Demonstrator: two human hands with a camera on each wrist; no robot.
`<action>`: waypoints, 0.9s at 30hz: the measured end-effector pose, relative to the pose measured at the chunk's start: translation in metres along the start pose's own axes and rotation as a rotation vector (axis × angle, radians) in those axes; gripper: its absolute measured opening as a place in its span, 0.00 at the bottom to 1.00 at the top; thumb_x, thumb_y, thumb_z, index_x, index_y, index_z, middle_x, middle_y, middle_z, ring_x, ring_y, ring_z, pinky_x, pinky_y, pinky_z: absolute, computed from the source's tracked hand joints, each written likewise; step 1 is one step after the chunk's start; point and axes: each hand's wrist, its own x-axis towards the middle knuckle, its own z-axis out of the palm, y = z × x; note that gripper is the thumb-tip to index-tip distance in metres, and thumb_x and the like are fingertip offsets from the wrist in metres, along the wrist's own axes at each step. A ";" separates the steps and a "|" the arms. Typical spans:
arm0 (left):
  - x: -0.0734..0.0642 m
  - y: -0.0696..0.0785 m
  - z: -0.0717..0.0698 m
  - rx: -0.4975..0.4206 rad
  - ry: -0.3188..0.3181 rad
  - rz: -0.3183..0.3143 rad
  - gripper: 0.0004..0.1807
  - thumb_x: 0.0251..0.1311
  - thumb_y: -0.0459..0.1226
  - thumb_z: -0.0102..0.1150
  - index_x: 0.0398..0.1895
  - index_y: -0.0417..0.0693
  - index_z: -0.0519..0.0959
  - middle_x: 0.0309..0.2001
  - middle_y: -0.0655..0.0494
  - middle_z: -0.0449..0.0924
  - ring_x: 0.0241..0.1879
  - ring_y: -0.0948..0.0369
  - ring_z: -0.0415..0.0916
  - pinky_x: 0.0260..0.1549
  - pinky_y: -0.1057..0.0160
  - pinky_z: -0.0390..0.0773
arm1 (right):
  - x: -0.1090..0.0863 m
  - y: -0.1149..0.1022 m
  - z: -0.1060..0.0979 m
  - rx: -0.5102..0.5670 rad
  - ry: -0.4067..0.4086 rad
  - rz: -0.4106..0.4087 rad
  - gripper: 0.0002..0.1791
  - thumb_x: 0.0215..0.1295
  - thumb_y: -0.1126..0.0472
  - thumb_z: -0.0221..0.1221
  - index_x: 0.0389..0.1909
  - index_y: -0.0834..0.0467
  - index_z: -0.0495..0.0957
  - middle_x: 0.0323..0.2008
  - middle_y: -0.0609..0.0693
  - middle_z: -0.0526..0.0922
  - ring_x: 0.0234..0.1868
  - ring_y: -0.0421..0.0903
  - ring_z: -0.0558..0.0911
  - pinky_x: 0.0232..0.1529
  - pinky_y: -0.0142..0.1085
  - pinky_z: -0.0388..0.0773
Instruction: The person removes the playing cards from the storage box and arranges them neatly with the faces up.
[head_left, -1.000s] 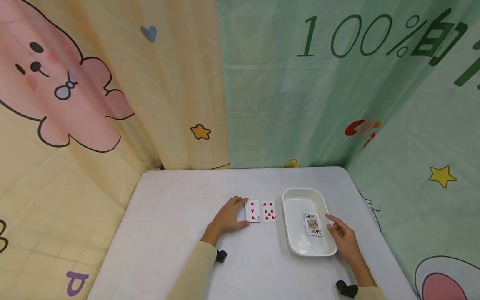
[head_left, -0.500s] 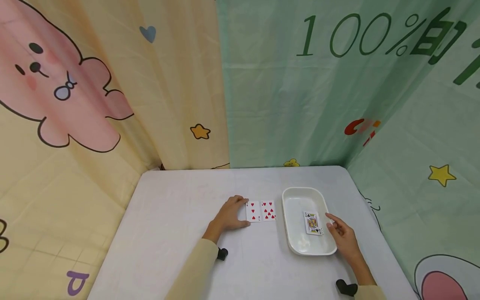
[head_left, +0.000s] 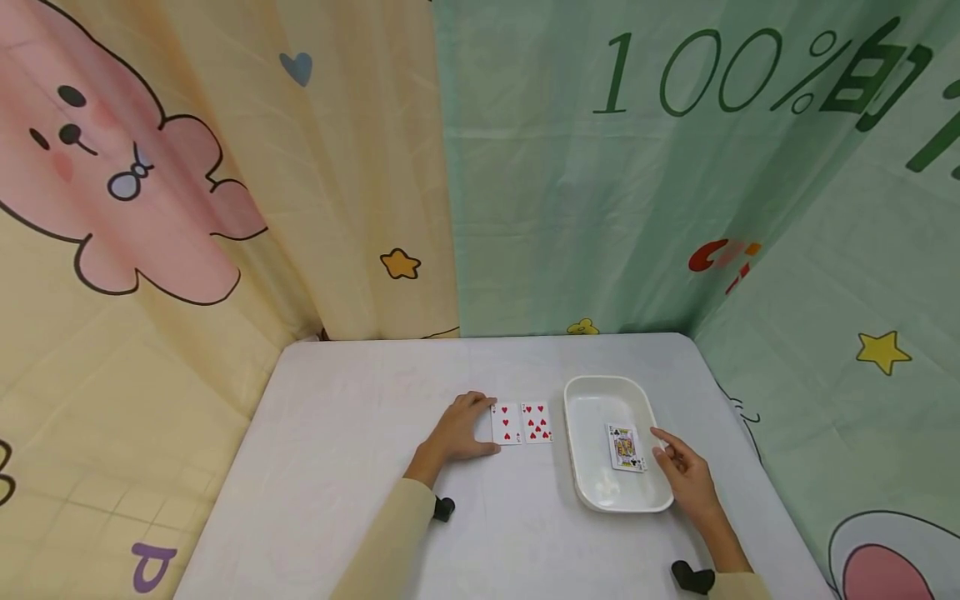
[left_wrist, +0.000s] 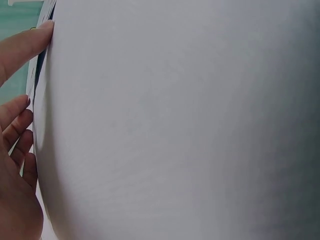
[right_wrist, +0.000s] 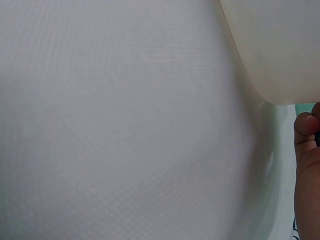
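Two playing cards are laid face up, side by side, on the white table (head_left: 360, 417): the card with three hearts (head_left: 512, 429) and, to its right, the card with more hearts (head_left: 536, 422). The left edge of the first is framed by the left hand (head_left: 456, 429), whose thumb and forefinger are spread towards its near and far corners; how firmly it is touched cannot be told. Just beyond the second card, a white tray (head_left: 588, 404) is set, with a face card (head_left: 626, 448) lying slightly turned inside it, right of the middle. The tray's right rim is met by the thumb and forefinger of the right hand (head_left: 688, 482); whether it is pinched between them cannot be told. By the right wrist, a black heart-shaped piece (head_left: 692, 577) is seen, and the table is backed by yellow and green curtains (head_left: 555, 208)
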 end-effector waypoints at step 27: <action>-0.002 0.009 -0.007 -0.082 0.009 -0.043 0.46 0.59 0.63 0.66 0.77 0.54 0.67 0.73 0.52 0.67 0.72 0.52 0.65 0.71 0.47 0.69 | -0.004 -0.010 0.000 -0.031 0.004 0.026 0.21 0.77 0.66 0.56 0.67 0.67 0.74 0.36 0.51 0.69 0.27 0.37 0.66 0.25 0.31 0.69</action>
